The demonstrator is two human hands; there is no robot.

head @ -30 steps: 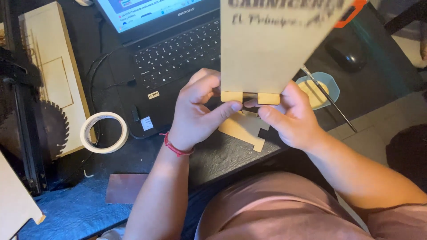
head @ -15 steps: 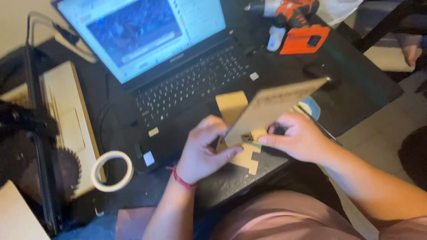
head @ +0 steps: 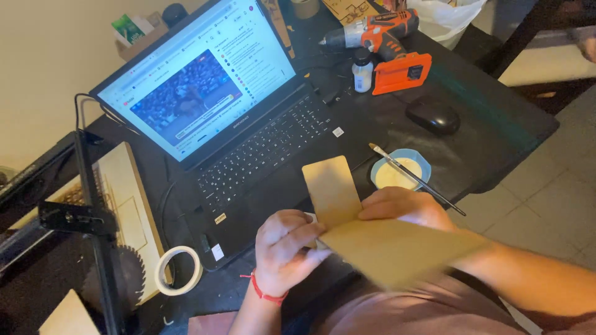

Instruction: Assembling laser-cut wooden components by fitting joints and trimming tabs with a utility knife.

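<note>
Both my hands hold a thin light-brown wooden panel (head: 397, 248), tilted flat toward my lap and blurred. My left hand (head: 287, 247), with a red string on its wrist, grips the panel's left edge. My right hand (head: 406, 206) rests on its upper edge. A smaller rounded wooden piece (head: 330, 189) stands up from the panel between my hands. Whether the two pieces are joined I cannot tell.
An open laptop (head: 230, 124) with a lit screen lies on the black desk (head: 496, 118). A blue dish of pale glue (head: 400, 172) with a brush, a black mouse (head: 433, 115), an orange drill (head: 379, 34), a small bottle (head: 362, 69), a tape roll (head: 179, 270) and a saw blade (head: 127, 279) lie around.
The panel has swung down from upright to nearly flat toward my lap. The view has lifted, showing more of the laptop screen and the drill.
</note>
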